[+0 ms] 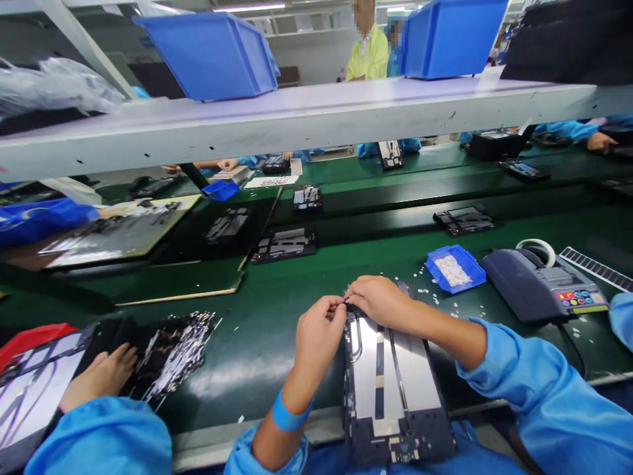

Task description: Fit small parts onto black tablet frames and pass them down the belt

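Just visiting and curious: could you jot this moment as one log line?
left hand: pinching at panel's top edge | right hand: on same edge | panel: flat on green belt | blue tray: right, apart

tablet back panel — black frame, silvery plates | flat, lengthwise, near table edge

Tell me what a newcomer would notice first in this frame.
Probably the two bare hands meeting at the far end of a flat panel assembly at bottom centre: the left hand and the right hand pinch something small at its top edge. Next, the small blue tray of white bits to the right, beside a grey tape dispenser. At lower left, a co-worker's hand rests on another panel.
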A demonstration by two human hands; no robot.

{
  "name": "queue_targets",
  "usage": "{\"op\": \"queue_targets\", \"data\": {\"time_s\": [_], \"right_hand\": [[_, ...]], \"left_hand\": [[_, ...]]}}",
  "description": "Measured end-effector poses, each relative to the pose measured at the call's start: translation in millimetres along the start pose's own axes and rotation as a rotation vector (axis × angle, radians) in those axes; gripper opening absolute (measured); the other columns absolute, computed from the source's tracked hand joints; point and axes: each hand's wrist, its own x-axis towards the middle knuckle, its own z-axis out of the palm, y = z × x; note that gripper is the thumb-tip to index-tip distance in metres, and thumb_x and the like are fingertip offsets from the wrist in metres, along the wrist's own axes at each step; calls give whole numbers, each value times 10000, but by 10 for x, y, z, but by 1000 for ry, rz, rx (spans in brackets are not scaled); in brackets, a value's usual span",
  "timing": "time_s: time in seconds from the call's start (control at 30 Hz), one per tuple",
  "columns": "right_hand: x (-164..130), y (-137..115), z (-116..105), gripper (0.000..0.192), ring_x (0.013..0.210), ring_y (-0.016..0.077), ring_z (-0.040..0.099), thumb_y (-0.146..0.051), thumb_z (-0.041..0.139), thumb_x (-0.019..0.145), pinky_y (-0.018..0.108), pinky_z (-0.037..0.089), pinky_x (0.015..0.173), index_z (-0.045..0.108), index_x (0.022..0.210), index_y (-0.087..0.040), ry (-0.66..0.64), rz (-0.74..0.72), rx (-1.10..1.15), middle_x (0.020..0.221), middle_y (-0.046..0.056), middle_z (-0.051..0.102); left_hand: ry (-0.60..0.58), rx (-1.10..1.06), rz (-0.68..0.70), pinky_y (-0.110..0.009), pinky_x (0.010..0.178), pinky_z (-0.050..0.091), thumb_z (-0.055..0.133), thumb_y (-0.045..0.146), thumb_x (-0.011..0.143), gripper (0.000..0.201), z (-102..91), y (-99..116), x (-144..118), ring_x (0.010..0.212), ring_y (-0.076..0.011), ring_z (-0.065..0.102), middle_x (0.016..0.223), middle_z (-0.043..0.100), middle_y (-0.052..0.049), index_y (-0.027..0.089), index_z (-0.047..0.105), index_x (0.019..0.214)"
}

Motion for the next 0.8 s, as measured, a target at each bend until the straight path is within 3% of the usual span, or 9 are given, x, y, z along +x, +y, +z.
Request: {"op": "queue_targets", "data": {"time_s": [0.3,0.53,0.67,0.8], "right_hand": [[-119,-158,78,209,908,212,649,-236,539,1032,306,468,816,723,955,-174,120,83,-242,963,90,701],[-174,-135,56,191,997,213,668,-201,571,1010,308,483,889,745,1086,-183,91,-24,-144,1055,87,738],[-166,-106,38,172,923,200,668,-202,585,994,294,475,835,755,1011,-181,72,-28,-129,971,73,740],[-152,-128,130,175,876,193,647,-183,565,970,282,456,809,736,931,-186,144,-3,-191,912,65,722]], "left_hand": [[-26,-41,-5,-260,645,473,589,270,877,155,29,-13,10,687,-162,659,766,747,4,219,729,834],[54,169,217,-287,679,473,598,216,893,126,-7,34,-111,724,-179,658,788,740,-6,230,707,830],[84,257,354,-310,680,461,586,214,916,155,-9,29,-147,735,-201,649,763,728,-22,231,702,815],[64,210,305,-298,670,453,591,215,906,152,-10,61,-153,723,-190,644,758,723,-14,235,714,818]]}}
